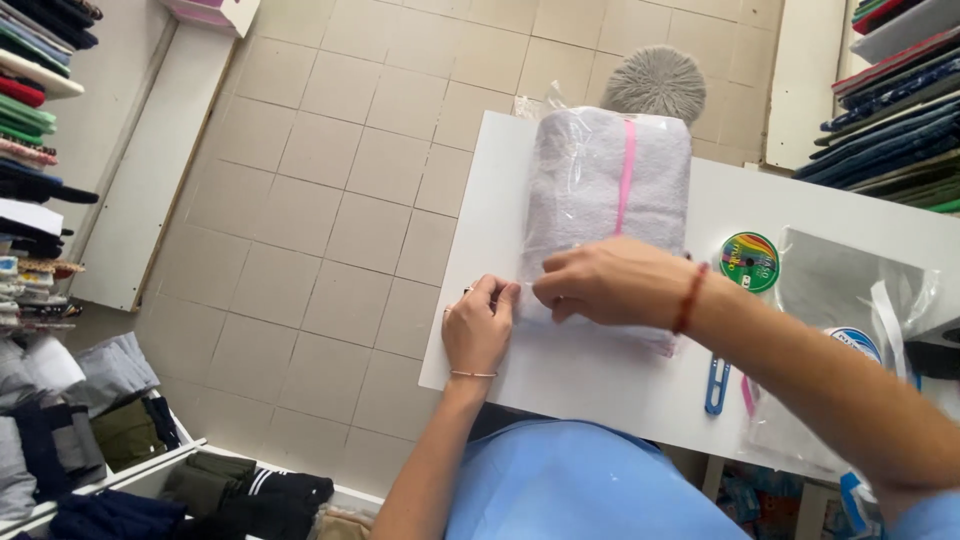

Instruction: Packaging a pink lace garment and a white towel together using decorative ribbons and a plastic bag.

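Observation:
A folded white towel tied with a pink ribbon [627, 170] lies in a clear plastic bag [600, 190] on the white table [560, 380]. My left hand [480, 325] pinches the near edge of the bag at its left corner. My right hand [610, 282] lies across the bag's near end, fingers closed on the plastic flap. A red string bracelet is on my right wrist.
A round spool with rainbow colours [749, 261], blue thread snips [716, 383] and a pile of clear bags [850, 290] lie on the table's right side. A grey fluffy stool [656, 82] stands beyond the table. Shelves of folded clothes [30, 130] line both sides.

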